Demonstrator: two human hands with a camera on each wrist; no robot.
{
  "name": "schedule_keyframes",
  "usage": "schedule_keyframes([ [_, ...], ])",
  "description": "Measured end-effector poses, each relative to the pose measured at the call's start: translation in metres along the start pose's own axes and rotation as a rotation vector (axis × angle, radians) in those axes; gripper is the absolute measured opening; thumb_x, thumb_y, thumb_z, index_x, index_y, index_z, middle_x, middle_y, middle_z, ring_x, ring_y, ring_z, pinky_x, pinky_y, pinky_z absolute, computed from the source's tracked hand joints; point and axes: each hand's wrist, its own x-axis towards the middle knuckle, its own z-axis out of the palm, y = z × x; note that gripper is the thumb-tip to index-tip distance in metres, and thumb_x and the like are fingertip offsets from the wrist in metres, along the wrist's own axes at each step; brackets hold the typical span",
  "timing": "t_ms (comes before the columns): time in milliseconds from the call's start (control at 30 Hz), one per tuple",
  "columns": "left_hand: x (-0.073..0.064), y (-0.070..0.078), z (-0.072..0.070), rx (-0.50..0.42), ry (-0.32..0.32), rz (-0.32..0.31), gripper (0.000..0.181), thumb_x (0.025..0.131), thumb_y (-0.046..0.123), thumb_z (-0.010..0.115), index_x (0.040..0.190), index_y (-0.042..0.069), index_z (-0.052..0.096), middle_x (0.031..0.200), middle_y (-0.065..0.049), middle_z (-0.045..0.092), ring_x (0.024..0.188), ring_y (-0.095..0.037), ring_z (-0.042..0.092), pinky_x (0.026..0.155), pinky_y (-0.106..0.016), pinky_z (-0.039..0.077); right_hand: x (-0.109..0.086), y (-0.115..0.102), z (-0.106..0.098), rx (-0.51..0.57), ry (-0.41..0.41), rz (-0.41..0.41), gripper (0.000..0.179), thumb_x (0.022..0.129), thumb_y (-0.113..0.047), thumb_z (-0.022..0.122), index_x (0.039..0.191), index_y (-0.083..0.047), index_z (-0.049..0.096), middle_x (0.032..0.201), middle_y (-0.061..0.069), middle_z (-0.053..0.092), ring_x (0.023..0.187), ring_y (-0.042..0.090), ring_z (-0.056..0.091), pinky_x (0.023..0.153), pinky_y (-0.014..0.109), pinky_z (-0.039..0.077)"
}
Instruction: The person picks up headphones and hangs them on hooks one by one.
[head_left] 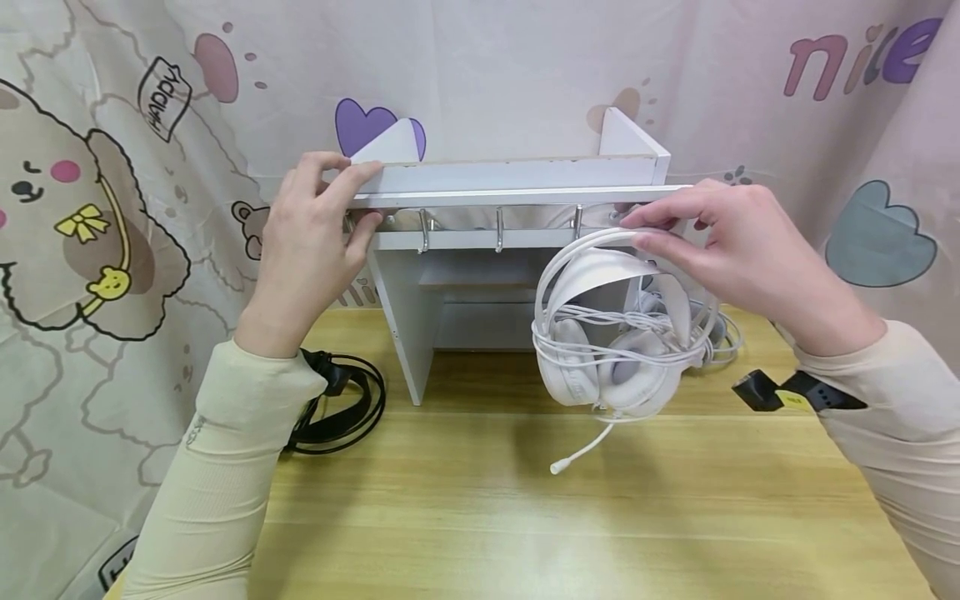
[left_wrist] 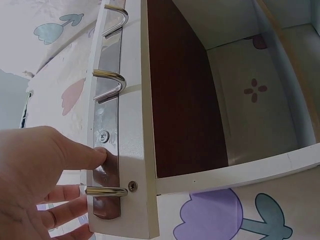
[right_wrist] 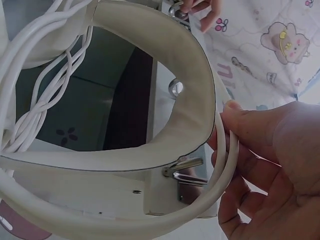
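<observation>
A white headset (head_left: 641, 379), its cable wound round the ear cups and a thin microphone boom pointing down, hangs at the right end of a white shelf (head_left: 517, 198). My right hand (head_left: 750, 242) pinches the headset's outer headband between thumb and fingers. Close to that band is a metal hook (right_wrist: 187, 172); whether the band rests on it I cannot tell. At the shelf's left end my left hand (head_left: 303, 233) grips the front board, thumb on the shiny metal strip (left_wrist: 107, 125) and fingers behind it.
Several hooks line the shelf's front, among them a middle hook (head_left: 499, 229). A coiled black cable (head_left: 367, 408) lies left of the shelf on the wooden table (head_left: 480, 517). Behind hangs a printed curtain (head_left: 510, 75). Grey cable (head_left: 727, 337) shows behind the headset.
</observation>
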Motion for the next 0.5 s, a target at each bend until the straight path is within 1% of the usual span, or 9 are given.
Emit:
schedule_keyframes([
  [100,0.0001,0.0003,0.0004,0.001,-0.001,0.001,0.048,0.1,0.008,0.073,0.146,0.021,0.066,0.143,-0.022,0.057,0.112,-0.043,0.057,0.093,-0.059,0.047,0.0003,0.0019,0.0017,-0.005,-0.01,0.011,0.019,0.094,-0.014,0.084,0.11,-0.023,0.086,0.107,0.001,0.083,0.082,-0.001,0.05,0.069,0.015,0.036],
  [300,0.0009,0.0006,0.0012,-0.002,0.001,0.011,0.048,0.1,0.008,0.074,0.146,0.019,0.066,0.142,-0.022,0.056,0.111,-0.043,0.057,0.093,-0.059,0.047,0.0007,0.0062,0.0039,-0.004,-0.026,0.027,0.02,0.094,-0.015,0.084,0.112,-0.024,0.086,0.114,0.001,0.083,0.082,0.001,0.051,0.069,0.016,0.036],
  [500,0.0005,0.0005,0.0011,0.003,-0.002,-0.001,0.048,0.101,0.009,0.073,0.147,0.02,0.066,0.143,-0.022,0.056,0.113,-0.043,0.057,0.093,-0.059,0.048,0.0016,0.0076,0.006,0.002,-0.045,0.027,0.021,0.096,-0.015,0.083,0.115,-0.023,0.085,0.122,0.0,0.082,0.083,0.004,0.05,0.068,0.017,0.035],
])
